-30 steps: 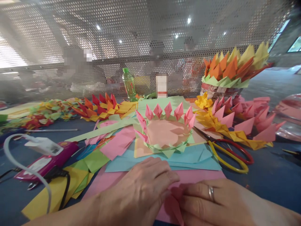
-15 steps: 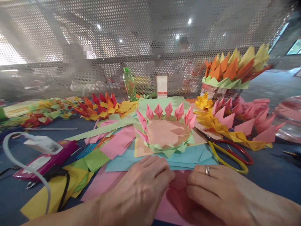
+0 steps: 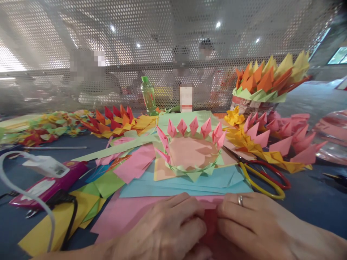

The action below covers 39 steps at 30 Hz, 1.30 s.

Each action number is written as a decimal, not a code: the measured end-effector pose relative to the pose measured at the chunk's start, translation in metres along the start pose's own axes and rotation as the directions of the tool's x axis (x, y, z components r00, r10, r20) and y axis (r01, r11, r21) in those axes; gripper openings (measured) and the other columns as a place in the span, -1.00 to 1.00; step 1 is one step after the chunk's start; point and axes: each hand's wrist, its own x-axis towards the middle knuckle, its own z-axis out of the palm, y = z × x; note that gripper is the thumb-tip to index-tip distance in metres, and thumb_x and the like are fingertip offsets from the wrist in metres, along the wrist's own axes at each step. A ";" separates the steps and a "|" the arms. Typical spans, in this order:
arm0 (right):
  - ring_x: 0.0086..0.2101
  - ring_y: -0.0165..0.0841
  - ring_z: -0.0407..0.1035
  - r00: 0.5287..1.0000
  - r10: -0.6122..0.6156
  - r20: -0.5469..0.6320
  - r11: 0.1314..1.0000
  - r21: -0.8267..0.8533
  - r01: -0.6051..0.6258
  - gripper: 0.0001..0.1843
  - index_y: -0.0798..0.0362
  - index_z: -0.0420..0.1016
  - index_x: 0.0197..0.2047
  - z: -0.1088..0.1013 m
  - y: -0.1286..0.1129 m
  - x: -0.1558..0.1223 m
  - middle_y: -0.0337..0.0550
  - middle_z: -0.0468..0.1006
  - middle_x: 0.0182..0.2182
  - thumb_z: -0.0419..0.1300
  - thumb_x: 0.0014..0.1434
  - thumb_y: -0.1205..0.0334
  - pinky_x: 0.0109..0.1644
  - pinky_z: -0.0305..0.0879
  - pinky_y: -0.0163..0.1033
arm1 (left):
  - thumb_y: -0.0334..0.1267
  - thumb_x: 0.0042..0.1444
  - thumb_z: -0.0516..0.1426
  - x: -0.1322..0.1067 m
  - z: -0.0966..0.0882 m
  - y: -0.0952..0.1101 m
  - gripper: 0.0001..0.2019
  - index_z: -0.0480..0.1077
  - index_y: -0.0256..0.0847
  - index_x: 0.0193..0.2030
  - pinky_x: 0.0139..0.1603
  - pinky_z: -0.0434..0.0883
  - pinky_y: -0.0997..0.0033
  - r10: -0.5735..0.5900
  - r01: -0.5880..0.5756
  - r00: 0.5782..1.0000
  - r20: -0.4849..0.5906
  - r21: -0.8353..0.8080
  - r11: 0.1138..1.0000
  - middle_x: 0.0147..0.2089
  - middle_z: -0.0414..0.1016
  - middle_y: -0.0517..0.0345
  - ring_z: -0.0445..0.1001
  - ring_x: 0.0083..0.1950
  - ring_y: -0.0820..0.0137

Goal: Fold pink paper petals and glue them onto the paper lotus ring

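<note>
1. Green paper ring [image 3: 198,176]: pink paper points [image 3: 193,125] stand along its far side and both ends; near rim without any, so judged part complete.
2. Folded pink piece [image 3: 211,218]: between both hands, over pink sheets [image 3: 110,218]; folding judged unfinished, full shape hidden.
3. Left hand [image 3: 173,224]: back upward, fingers curled and closed on the piece's left side; forearm from lower left.
4. Right hand [image 3: 248,222]: fingers bent together, closed on its right side, tips hidden; forearm from lower right.
5. Scissors [image 3: 241,167]: on the blue surface [image 3: 311,209], beyond the right hand.
</note>
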 end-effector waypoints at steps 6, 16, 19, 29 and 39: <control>-0.42 -0.47 0.38 0.971 0.220 0.094 0.906 0.349 -0.240 -0.80 0.07 0.50 -0.34 -0.002 -0.005 0.005 -0.24 0.52 -0.43 0.12 0.30 0.43 -0.36 0.26 -0.38 | -0.44 0.30 0.17 0.010 0.006 -0.005 -0.88 0.49 -0.23 -0.28 -0.18 0.46 0.54 -0.068 0.057 0.996 -0.065 -0.161 0.985 -0.19 0.55 0.10 0.51 -0.14 0.41; -0.45 -0.53 0.30 0.880 0.409 0.243 0.768 0.429 -0.475 -0.90 0.02 0.44 -0.38 0.005 -0.004 0.001 -0.38 0.47 -0.47 0.24 0.18 0.35 -0.35 0.12 -0.39 | -0.42 0.34 0.11 0.014 0.013 -0.010 -0.84 0.49 -0.23 -0.25 -0.14 0.42 0.48 -0.172 0.149 0.982 -0.083 -0.229 0.962 -0.24 0.51 0.14 0.47 -0.18 0.42; -0.40 -0.52 0.36 0.857 0.408 0.315 0.702 0.491 -0.515 -0.90 -0.01 0.47 -0.36 0.001 0.000 0.001 -0.39 0.51 -0.43 0.24 0.23 0.28 -0.30 0.18 -0.40 | -0.44 0.31 0.12 0.012 0.018 -0.009 -0.83 0.43 -0.23 -0.33 -0.22 0.38 0.48 -0.171 0.144 0.978 -0.117 -0.212 0.967 -0.30 0.47 0.17 0.43 -0.25 0.44; -0.32 -0.54 0.48 0.805 0.288 0.519 0.591 0.565 -0.576 -0.72 -0.07 0.59 -0.30 -0.031 0.019 0.005 -0.47 0.63 -0.33 0.18 0.14 0.52 -0.18 0.28 -0.45 | -0.39 0.30 0.10 0.015 0.023 -0.006 -0.84 0.38 -0.17 -0.33 -0.28 0.33 0.45 -0.270 0.236 0.956 -0.117 -0.242 0.941 -0.31 0.43 0.22 0.40 -0.29 0.45; -0.37 -0.49 0.40 0.799 0.386 0.461 0.650 0.479 -0.590 -0.87 -0.07 0.56 -0.26 -0.023 0.012 0.003 -0.39 0.60 -0.38 0.17 0.30 0.22 -0.30 0.20 -0.36 | -0.46 0.25 0.09 0.013 0.025 -0.007 -0.86 0.33 -0.13 -0.30 -0.26 0.30 0.44 -0.268 0.233 0.956 -0.120 -0.245 0.941 -0.29 0.42 0.27 0.38 -0.26 0.45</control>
